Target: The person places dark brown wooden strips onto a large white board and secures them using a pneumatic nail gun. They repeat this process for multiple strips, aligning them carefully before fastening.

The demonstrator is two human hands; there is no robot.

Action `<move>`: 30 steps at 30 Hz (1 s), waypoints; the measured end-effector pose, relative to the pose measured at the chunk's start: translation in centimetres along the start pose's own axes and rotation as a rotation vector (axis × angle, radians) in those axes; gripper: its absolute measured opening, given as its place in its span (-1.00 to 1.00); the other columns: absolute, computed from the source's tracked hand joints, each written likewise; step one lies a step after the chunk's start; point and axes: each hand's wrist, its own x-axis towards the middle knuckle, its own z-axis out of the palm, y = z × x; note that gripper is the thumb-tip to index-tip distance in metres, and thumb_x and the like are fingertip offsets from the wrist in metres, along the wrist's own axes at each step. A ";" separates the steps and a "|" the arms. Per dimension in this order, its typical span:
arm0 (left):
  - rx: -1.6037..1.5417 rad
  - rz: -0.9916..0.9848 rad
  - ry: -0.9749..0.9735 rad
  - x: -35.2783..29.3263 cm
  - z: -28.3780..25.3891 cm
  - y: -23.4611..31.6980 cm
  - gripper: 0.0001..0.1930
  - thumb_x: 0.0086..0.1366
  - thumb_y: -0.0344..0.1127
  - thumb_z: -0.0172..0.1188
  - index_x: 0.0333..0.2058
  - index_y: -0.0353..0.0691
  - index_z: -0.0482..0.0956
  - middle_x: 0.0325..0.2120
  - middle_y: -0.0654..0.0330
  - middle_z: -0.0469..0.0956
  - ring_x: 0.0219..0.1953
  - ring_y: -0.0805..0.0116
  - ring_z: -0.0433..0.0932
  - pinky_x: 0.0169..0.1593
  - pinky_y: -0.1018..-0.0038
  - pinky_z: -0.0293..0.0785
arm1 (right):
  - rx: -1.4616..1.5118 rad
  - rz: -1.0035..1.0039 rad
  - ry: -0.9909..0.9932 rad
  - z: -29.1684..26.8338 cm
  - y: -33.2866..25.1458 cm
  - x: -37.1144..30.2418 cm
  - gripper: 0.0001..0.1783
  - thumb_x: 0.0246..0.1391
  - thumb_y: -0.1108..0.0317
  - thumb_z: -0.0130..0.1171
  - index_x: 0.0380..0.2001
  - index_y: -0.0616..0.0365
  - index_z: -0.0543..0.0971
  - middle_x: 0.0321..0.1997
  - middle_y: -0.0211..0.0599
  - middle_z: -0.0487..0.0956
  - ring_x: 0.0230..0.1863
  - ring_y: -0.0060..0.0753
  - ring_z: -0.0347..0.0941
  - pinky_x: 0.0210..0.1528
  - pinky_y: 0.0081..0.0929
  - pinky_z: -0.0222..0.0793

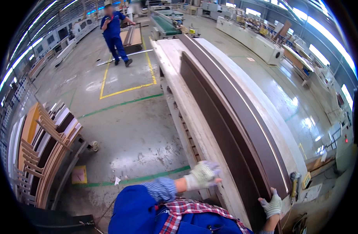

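Note:
My left hand [203, 175], in a pale knit glove, hovers near the left edge of the long workbench [210, 146]. Motion blurs its fingers, and nothing can be made out in them. Also gloved, my right hand [271, 203] grips the near end of a long dark brown board [220, 123], thumb and fingers apart around its edge. This board has a raised lip along its right side. Beside it to the right lies a second dark brown board [241, 95] with a light strip running along it.
A handheld tool [295, 185] lies by the bench's near right corner. On the left stands a rack [42, 156] of panels. A person in blue [114, 31] stands at the far left, near a cart [130, 37] with boards. Machines [245, 39] line the far right.

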 end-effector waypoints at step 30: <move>0.213 -1.666 0.398 -42.8 -31.2 -37.1 -0.66 0.21 -0.05 -0.08 -0.30 -0.21 0.47 -0.37 -0.04 0.50 -0.29 -0.03 0.48 -0.20 0.15 0.37 | -0.120 -1.298 -0.377 48.4 -89.9 31.2 -0.29 -0.14 0.10 0.22 0.05 0.22 0.27 0.03 0.08 0.39 0.06 0.04 0.31 0.05 -0.26 0.24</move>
